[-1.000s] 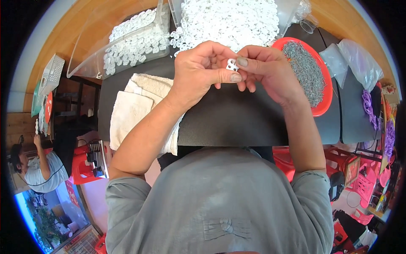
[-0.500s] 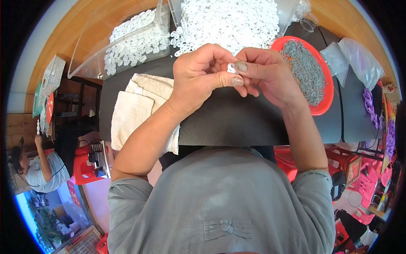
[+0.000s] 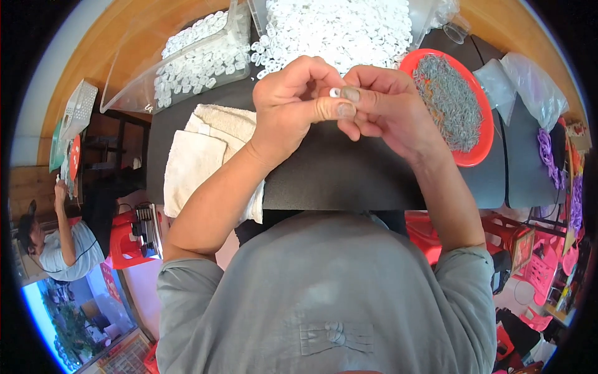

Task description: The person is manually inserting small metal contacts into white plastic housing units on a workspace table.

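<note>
Plastic piece, small and white, looks light, stiff and perhaps slick, best pinched by its edges. It sits between the left hand and right hand, both pinching it thumb-to-finger, with similar white pieces heaped beyond them.

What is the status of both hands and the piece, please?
Left hand, right hand: pinching white piece, mostly covered. Red dish farther right. Nothing seen in the way.
</note>
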Motion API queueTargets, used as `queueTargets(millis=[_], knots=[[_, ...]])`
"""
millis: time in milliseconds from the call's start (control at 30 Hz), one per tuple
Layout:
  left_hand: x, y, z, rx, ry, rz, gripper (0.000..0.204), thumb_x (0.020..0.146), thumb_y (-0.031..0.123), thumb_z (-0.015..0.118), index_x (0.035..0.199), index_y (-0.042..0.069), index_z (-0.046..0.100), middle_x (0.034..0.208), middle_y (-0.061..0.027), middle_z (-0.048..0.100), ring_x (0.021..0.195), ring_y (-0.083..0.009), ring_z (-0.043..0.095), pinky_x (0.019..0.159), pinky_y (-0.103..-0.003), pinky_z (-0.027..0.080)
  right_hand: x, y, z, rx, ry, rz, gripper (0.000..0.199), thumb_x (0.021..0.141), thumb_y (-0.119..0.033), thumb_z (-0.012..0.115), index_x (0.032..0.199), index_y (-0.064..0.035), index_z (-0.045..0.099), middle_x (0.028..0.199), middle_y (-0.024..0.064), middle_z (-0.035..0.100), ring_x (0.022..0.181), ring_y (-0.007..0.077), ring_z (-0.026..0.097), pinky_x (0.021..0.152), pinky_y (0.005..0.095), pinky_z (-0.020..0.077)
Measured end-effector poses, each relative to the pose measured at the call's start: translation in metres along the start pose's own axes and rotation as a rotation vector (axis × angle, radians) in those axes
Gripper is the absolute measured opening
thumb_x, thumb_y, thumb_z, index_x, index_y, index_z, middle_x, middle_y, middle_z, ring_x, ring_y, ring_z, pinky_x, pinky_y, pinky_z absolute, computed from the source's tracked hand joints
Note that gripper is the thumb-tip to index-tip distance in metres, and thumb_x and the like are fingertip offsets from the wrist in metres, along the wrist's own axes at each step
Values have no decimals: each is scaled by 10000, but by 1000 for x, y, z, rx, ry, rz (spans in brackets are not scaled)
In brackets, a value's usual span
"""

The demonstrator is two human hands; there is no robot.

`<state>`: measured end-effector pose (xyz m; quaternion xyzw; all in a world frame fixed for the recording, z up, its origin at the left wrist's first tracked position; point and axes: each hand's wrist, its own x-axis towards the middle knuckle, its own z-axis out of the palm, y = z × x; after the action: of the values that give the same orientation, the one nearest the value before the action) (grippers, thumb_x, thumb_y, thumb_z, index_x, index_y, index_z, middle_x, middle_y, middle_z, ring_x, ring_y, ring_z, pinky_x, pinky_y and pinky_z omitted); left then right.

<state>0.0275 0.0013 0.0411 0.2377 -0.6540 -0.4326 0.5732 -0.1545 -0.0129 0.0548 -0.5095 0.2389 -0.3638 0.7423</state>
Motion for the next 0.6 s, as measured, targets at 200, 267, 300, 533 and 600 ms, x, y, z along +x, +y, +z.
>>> queueTargets(millis=[200,267,300,533,600], knots=[[18,38,-14,328,411,128,163,766,13,751,889,-4,645,753,-44,638,617,-97,562,536,-216,441,10,-5,-11,-161,303,-89,221,945,-217,587,899,-5,627,639,3,521,564,111,556,455,210,290],[44,66,-24,337,480,195,132,758,47,770,805,21,650,713,-21,635,582,-96,557,536,-228,439,8,-5,-28,-192,356,-122,228,945,-225,585,902,-5,631,638,-5,517,574,108,557,467,212,293],[58,76,-32,427,501,161,88,788,53,712,819,23,635,694,-20,604,566,-81,533,508,-222,418,10,-4,-33,-226,403,-160,235,944,-232,584,906,-6,635,636,-12,514,584,106,558,478,213,297],[35,73,-55,1114,261,314,159,773,15,702,924,-2,656,803,-32,631,683,-104,560,603,-242,446,9,-13,-33,-246,502,-240,195,930,-162,620,921,33,620,647,-4,512,577,105,543,483,209,348],[16,60,-52,1032,158,298,104,802,-1,694,902,23,683,785,-16,660,649,-74,572,571,-213,433,6,-16,-36,-243,488,-267,197,932,-156,619,928,41,616,650,1,513,572,108,539,482,211,360]])
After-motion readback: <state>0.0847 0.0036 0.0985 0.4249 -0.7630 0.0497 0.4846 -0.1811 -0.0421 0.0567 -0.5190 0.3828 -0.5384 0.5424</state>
